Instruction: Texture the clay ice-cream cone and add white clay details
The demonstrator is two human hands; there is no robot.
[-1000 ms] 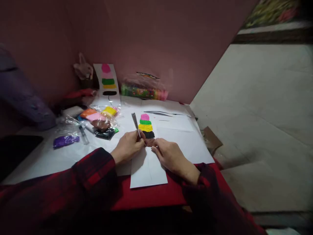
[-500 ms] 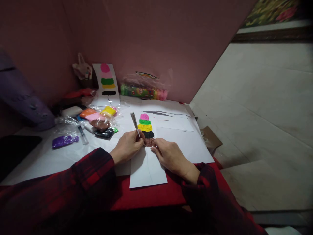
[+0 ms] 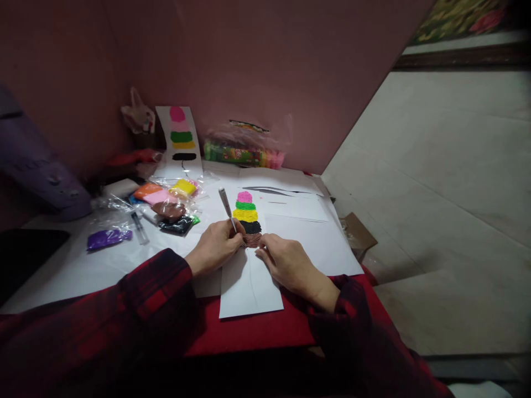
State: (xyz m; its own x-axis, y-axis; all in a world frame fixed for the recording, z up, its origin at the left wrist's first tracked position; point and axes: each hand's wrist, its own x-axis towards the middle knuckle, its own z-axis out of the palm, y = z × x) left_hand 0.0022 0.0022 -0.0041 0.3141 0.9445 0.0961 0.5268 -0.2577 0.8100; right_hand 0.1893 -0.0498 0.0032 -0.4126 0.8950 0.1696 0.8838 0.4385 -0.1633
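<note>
A white paper strip (image 3: 251,290) lies over the front edge of the table, bearing stacked bands of pink, green, yellow, black and brown clay. My left hand (image 3: 218,243) is closed round a thin pen-like tool (image 3: 224,203), which stands tilted up from the fingers at the left end of the brown band (image 3: 253,240). At the band's right end, the thumb and forefinger of my right hand (image 3: 286,260) are pinched together; what they hold, if anything, is too small to make out.
Bagged clay in several colours (image 3: 160,202) and a purple packet (image 3: 108,239) lie at left. Behind stand a painted paper (image 3: 182,132) and a wrapped colourful pack (image 3: 244,155). A purple bottle (image 3: 45,160) is far left, a cardboard box (image 3: 359,232) at right.
Both hands stay almost in place at the brown band. The tool's upper end has shifted very slightly to the left.
</note>
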